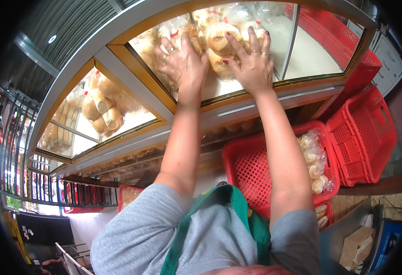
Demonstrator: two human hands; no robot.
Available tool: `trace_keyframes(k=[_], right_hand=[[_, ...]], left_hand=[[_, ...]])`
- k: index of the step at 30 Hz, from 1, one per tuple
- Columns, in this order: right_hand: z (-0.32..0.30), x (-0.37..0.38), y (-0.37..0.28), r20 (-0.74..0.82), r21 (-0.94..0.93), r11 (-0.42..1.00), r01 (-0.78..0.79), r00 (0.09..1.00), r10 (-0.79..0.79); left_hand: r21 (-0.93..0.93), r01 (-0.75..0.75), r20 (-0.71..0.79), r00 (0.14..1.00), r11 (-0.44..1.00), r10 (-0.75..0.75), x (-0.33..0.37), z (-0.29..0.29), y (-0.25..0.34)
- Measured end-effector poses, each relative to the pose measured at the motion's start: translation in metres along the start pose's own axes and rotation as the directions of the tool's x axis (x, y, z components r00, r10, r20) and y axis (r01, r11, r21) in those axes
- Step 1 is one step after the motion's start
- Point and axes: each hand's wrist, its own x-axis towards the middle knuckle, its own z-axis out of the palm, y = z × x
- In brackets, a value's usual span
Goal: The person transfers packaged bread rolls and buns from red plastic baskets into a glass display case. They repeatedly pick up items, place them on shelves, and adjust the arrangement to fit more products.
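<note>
Both my arms reach through the opening of a glass display case full of bread rolls in clear bags. My left hand lies with fingers spread on bagged rolls at the left of the opening; a ring shows on one finger. My right hand is also spread, its fingertips touching a bag of round bread rolls between the two hands. Red ties close several of the bags. What is under my palms is partly hidden.
Below the case, a red plastic basket holds bagged rolls along its right side. Stacked red crates stand to its right. More bagged rolls sit in the left compartment. A metal divider stands right of my right hand.
</note>
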Motion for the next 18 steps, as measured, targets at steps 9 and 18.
trace_keyframes(k=[9,18], right_hand=[[-0.007,0.000,-0.009,0.038,-0.001,1.000,-0.006,0.999,0.006],[-0.006,0.003,-0.008,-0.016,0.008,0.999,0.034,0.999,-0.034]], left_hand=[[0.082,-0.004,0.056,0.998,0.997,0.000,0.005,0.005,-0.006],[0.024,0.060,0.344,0.937,0.998,-0.064,0.033,-0.002,0.004]])
